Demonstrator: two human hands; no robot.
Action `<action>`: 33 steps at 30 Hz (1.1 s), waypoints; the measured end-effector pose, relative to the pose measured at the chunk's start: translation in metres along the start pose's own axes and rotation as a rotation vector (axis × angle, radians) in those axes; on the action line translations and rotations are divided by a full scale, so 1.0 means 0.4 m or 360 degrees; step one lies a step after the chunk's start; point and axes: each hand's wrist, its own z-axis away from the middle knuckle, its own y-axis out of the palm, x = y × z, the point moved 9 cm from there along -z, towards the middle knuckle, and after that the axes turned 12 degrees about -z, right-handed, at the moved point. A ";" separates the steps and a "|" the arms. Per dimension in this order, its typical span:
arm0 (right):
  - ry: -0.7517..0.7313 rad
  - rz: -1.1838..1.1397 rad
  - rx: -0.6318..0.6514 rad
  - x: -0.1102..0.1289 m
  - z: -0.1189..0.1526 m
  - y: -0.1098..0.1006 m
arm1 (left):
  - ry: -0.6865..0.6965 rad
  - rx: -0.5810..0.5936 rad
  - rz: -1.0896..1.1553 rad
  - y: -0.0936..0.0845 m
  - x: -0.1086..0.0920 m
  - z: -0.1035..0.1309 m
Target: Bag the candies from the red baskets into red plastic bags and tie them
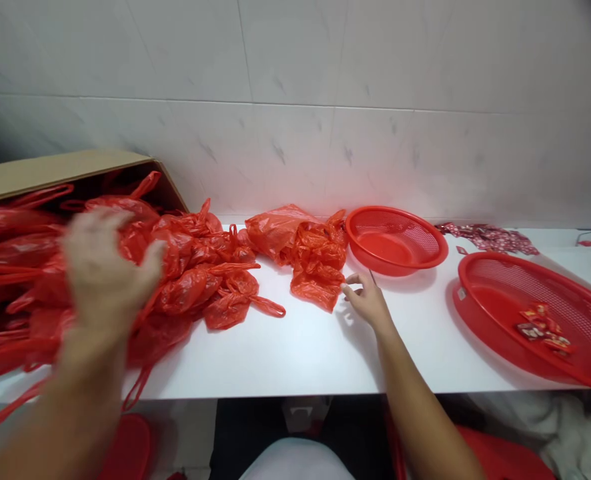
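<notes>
My left hand (103, 260), blurred by motion, hangs over a heap of filled, knotted red plastic bags (188, 290). Its thumb stands apart from the fingers, and I see nothing held in it. With thumb and forefinger, my right hand (368, 303) pinches the edge of a thin red plastic bag (318, 283) lying flat and crumpled on the white table (275, 360). More loose red bags (280, 227) lie just behind that one, against the wall.
A cardboard box (75, 167) stands at the back left, behind the heap. A small red basket (395, 263) sits right of the loose bags. Farther right, a large red basket (490, 327) holds several wrapped sweets (545, 327). Small red-and-white packets (495, 237) lie along the wall.
</notes>
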 end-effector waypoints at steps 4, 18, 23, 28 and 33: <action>-0.0112 0.0129 -0.0129 -0.004 -0.039 0.057 | 0.0444 0.0541 -0.0106 0.404 -0.147 0.131; 0.0029 -0.0412 -0.0165 -0.080 -0.017 -0.119 | 0.0587 0.1155 -0.0322 0.693 -0.154 0.356; 0.0259 -0.0254 0.0601 -0.064 0.118 -0.096 | 0.0590 0.0839 -0.0312 0.596 -0.184 0.332; 0.0067 0.0065 0.0617 -0.028 0.148 -0.077 | 0.0198 0.0721 0.0018 0.631 -0.178 0.244; -0.0005 0.0043 0.0559 -0.044 0.175 -0.097 | -0.0279 0.1071 0.0451 0.735 -0.099 0.230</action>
